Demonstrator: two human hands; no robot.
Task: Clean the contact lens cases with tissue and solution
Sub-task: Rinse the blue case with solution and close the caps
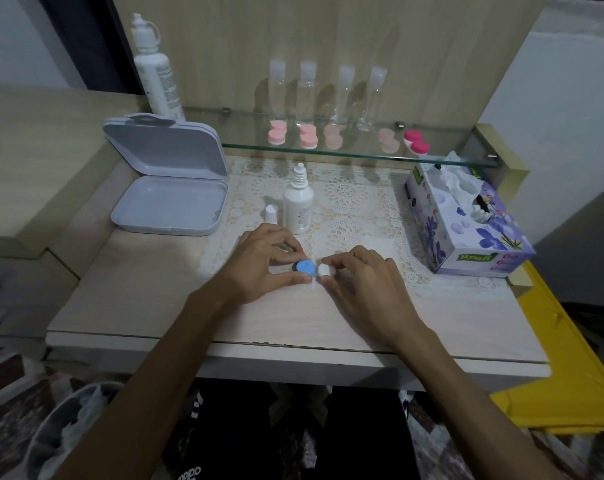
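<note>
lens case lying crosswise, both hands pinching

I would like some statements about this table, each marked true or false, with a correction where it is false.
1. The left hand pinches the blue cap of the lens case. True.
2. The small solution bottle has its cap on. False: its white cap stands beside it on the table.
3. The grey box is closed. False: its lid stands open.
4. The tissue box lies to the right of the hands. True.
5. The right hand holds a tissue. False: it pinches the white cap of the case.
</note>
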